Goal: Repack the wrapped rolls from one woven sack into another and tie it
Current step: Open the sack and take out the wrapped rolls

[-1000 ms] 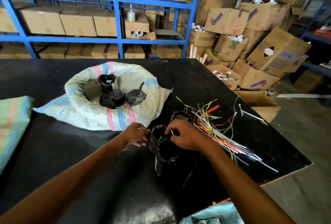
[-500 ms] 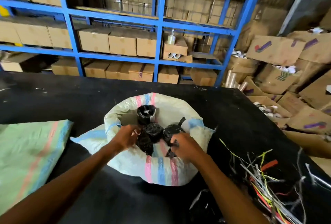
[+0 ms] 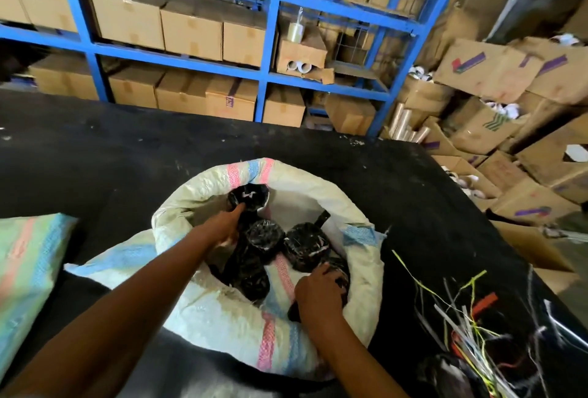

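I can't read a single word or number from here. The brown cardboard cartons (image 3: 496, 66) heaped to the right carry purple and red stripe marks, and one (image 3: 491, 124) has green chevron stripes, but no lettering resolves. A small purple print on a brown shelf carton (image 3: 229, 101) is too blurred to make out.

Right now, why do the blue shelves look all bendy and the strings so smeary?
Head view: the wide-angle lens bows the blue shelves near the frame edges; the strings at lower right are smeared by motion blur; the woven sack in the middle stays fairly sharp.
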### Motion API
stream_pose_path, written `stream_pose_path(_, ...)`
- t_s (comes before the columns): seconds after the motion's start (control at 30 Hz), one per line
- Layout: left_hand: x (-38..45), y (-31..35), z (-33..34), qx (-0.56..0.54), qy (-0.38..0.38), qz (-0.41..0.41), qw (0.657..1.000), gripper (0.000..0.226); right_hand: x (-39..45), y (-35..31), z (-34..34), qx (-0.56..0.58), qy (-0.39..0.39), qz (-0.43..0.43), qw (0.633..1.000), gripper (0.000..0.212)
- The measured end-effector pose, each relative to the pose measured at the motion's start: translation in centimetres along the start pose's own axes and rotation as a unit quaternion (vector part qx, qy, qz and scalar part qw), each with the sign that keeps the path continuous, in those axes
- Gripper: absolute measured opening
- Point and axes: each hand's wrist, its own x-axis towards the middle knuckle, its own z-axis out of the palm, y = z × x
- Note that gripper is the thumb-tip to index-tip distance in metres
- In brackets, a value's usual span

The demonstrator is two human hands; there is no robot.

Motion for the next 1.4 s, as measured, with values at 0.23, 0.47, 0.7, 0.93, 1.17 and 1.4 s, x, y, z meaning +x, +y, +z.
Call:
stream_pose_path(0.23,-0.4,1.5,-1.2,0.146,0.137,0.026,0.979,0.034,0.7,7.6,-0.2,0.165,0.138,-0.029,0.976,0.042)
stream_pose_path(0.47,-4.6,3.1,-4.0,0.137,0.214,0.073,0.965,0.039,-3.4,10.1,-4.5,0.536,0.087,0.006,0.840,0.025)
stream_pose_path(0.7,-15.0,5.4,-6.1,-0.045,0.271,0.192,0.942,0.042,-12.0,12.7,-7.2,0.471,0.153,-0.109,0.862,0.022)
stream_pose_path(0.93,-25.2,10.3,-5.1,-0.053,0.271,0.210,0.938,0.046,-22.2,15.5,-5.5,0.524,0.141,-0.122,0.831,0.019)
stream_pose_path(1.17,-32.0,12.2,0.0,-0.062,0.246,0.242,0.937,0.052,-29.3,16.4,0.6,0.558,0.090,-0.110,0.817,0.021)
stream_pose_path(1.4,-35.1,13.3,6.4,-0.084,0.188,0.228,0.952,0.038,-31.8,14.7,6.4,0.504,0.069,-0.083,0.857,0.010)
